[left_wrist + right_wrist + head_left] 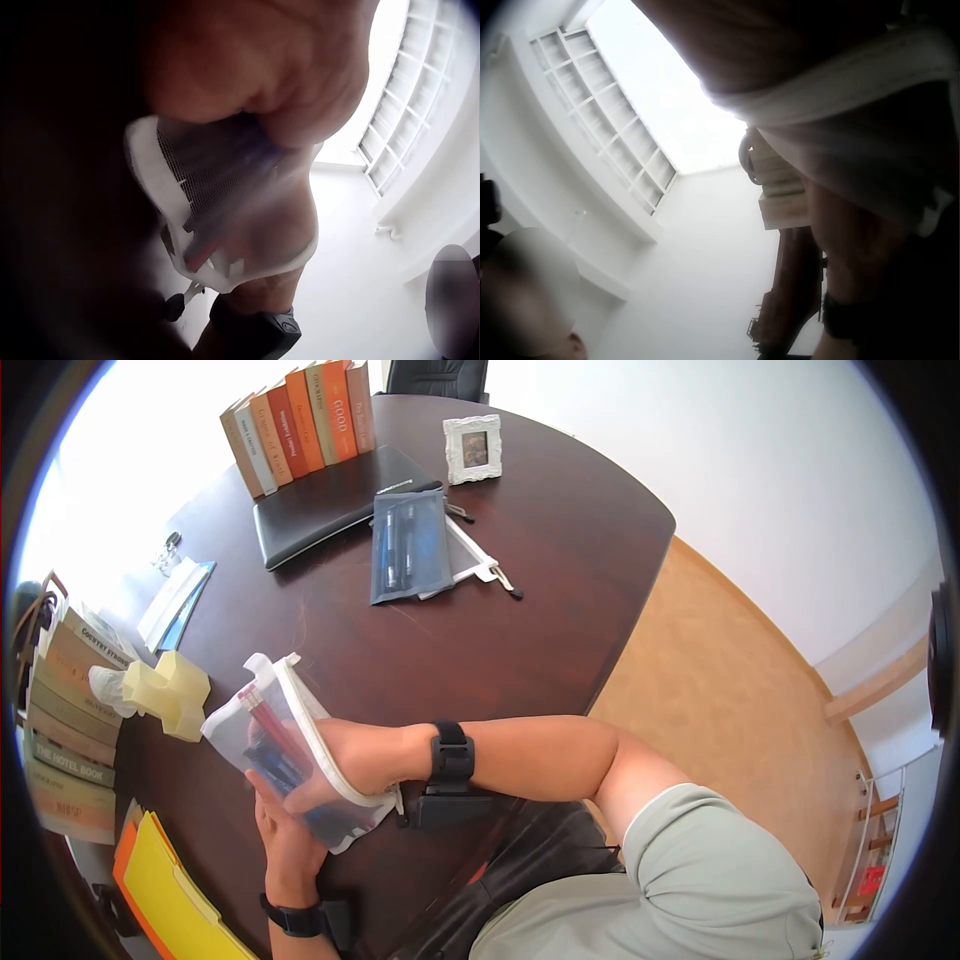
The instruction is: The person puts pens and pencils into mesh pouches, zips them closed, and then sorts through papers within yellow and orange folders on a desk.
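A white mesh zip pouch [335, 822] hangs tilted over the near part of the table. My left hand [288, 835] grips its lower left side, thumb along the near face and the other fingers behind the mesh. My right hand [355, 750] reaches through the open zip, its fingers blurred by the mesh. Inside, thumb and fingers lie on either side of a bundle of blue pens [275, 762]. Reddish pencils [262, 712] stand beside them in the pouch. In the left wrist view the mesh [217, 169] stretches below the left hand's fingers.
A grey-blue mesh pouch [412, 545] with pens overlaps a white one near the black laptop [320, 510]. Books [300, 425] and a white picture frame [473, 450] stand behind. At left are a yellow tissue holder [175, 695], more books [75, 730] and yellow folders [175, 890].
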### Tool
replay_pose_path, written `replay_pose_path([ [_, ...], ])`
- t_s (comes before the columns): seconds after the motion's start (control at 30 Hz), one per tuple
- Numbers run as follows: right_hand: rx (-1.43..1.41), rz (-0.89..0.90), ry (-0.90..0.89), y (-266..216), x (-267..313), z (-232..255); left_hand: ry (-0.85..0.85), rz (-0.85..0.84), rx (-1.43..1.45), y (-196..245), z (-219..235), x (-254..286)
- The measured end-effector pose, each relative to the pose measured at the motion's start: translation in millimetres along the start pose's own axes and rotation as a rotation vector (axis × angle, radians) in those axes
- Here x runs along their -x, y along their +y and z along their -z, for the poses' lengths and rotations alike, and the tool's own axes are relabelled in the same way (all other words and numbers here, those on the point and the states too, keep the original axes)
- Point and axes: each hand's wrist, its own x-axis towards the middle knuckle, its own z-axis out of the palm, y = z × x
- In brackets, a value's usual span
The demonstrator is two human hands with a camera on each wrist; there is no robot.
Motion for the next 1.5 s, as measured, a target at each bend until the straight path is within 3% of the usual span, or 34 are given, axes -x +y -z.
replay_pose_path([
  [0.1, 0.014, 0.151, 0.064, 17, -2, -2, 0.018, -0.013, 0.002, 1, -16, 2],
  [0.17, 0.071, 0.120, 0.085, 11, -1, 0, -0.033, -0.013, 0.020, 3, -16, 0],
  [0.23, -0.028, -0.104, 0.083, -1, 0, 0, -0.040, -0.004, 0.054, 7, -19, 1],
  [0.27, 0.034, -0.098, 0.108, -12, 1, 0, -0.094, 0.014, 0.091, 12, -21, 1],
  [0.3, 0.077, 0.037, 0.151, 4, -3, 0, -0.078, -0.015, 0.114, 8, -18, -1],
  [0.47, 0.152, -0.076, 0.156, 6, -9, 5, -0.189, 0.020, 0.161, 17, -19, -1],
  [0.57, 0.033, -0.035, 0.187, 11, -9, 3, -0.197, 0.015, 0.197, 16, -17, -1],
  [0.67, 0.076, -0.121, 0.169, -4, -7, 3, -0.164, -0.014, 0.207, 14, -17, -2],
  [0.77, 0.477, -0.244, 0.170, -35, -1, 3, -0.154, -0.044, 0.192, 18, -21, 0],
  [0.87, 0.602, 0.021, 0.310, -15, -1, 5, -0.165, -0.038, 0.228, 17, -18, 0],
  [1.07, 0.599, 0.245, 0.528, -6, -8, 4, -0.125, -0.039, 0.251, 13, -17, -3],
  [1.5, 0.540, 0.330, 0.505, 7, -14, 13, -0.104, -0.074, 0.318, 13, -20, -2],
])
